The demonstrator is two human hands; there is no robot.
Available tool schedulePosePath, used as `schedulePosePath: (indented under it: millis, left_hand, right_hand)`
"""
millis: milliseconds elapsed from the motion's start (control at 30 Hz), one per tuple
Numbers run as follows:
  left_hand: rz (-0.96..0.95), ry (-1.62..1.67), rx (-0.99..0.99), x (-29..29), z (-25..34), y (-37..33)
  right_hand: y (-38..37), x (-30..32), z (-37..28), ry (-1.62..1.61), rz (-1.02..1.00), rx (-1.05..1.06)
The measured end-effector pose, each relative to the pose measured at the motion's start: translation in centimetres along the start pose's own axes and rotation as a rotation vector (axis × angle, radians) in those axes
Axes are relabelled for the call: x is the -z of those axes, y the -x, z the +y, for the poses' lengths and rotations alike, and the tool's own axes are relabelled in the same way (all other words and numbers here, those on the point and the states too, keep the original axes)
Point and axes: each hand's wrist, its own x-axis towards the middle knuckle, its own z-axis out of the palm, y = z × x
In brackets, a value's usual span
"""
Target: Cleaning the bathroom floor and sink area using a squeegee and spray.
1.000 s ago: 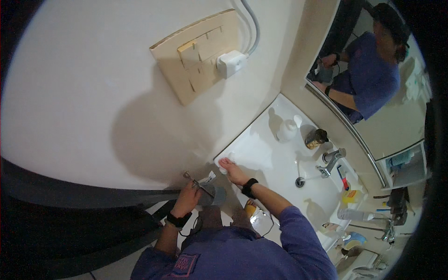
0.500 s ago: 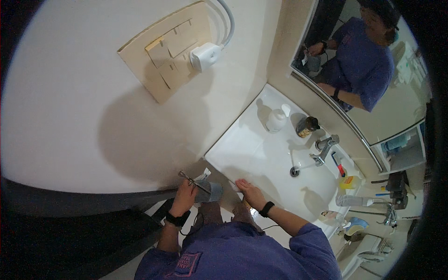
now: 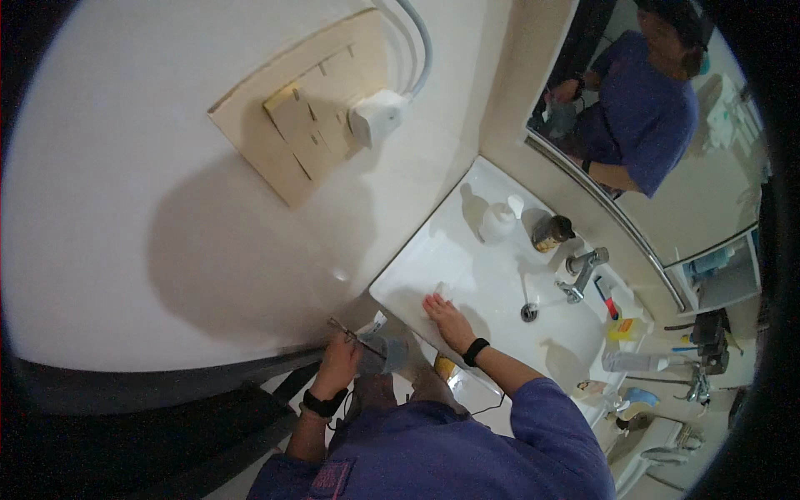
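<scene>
A: Start with the head view. How does the left hand (image 3: 336, 367) stand?

B: Fingers curled round the thin metal part of a grey item (image 3: 395, 355), in front of the legs. Its exact kind I can't tell. Held there, off to the side, it probably stays out of the right hand's way.

A: And the right hand (image 3: 450, 323)?

B: Fingers stretched out, palm down, over the near edge of the washbasin (image 3: 429, 242). A small white piece (image 3: 442, 289) shows at the fingertips, against the white surface. Whether they pinch it or only press on it, I can't tell.

A: Why the flat palm?

B: It would spread pressure evenly, I'd judge.

A: The pump bottle (image 3: 498, 223) and dark-capped jar (image 3: 550, 234)?

B: Both are toward the back, near the faucet (image 3: 583, 279): within reach of the water, I suppose, and well apart from the hand.

A: That white plug (image 3: 379, 118)?

B: In the wall plate, above and left of the washbasin, presumably away from splashes.
</scene>
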Motion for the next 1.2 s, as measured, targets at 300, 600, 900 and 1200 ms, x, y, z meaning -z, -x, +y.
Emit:
schedulePosePath:
  millis: [300, 600, 900, 1200]
  left_hand:
    - [-0.019, -0.027, 0.035, 0.0, 0.4, -0.8]
    - [0.003, -0.049, -0.082, 0.0, 1.2, -1.6]
    - [0.005, 0.001, -0.050, -0.4, 1.6, -2.4]
    - [-0.003, -0.026, -0.089, -0.2, 1.5, -3.4]
  right_hand:
    - [-1.9, -0.3, 0.0, 0.134, 0.012, 0.033]
    - [-4.5, -1.6, 0.3, 0.116, 0.087, 0.014]
    - [-4.6, -0.3, -0.1, 0.108, 0.047, -0.003]
    - [-5.5, -0.1, 0.1, 0.163, 0.048, 0.001]
